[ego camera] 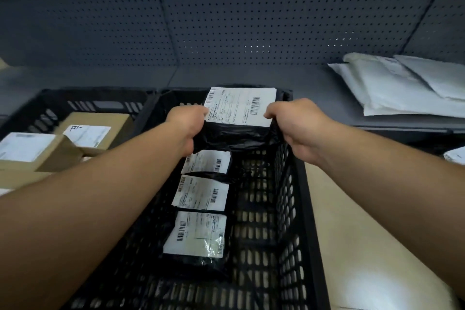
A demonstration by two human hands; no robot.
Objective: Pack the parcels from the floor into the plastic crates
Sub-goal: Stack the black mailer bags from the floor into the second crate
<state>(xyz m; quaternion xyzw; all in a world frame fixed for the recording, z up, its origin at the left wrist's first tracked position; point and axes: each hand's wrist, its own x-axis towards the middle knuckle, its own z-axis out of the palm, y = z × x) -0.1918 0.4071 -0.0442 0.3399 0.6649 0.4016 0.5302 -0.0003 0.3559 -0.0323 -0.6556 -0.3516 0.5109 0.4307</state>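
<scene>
I held a black plastic parcel (236,133) between my hands over the far end of the black lattice crate (284,209); my left hand (187,124) pinched its left edge, my right hand (297,126) gripped its right edge; its film was glossy and wrinkled, its flat white label (241,106) barcoded; three similar labelled parcels (201,194) lay in a row along the crate's left side; brown cardboard boxes (83,138) filled the neighbouring crate (83,98).
</scene>
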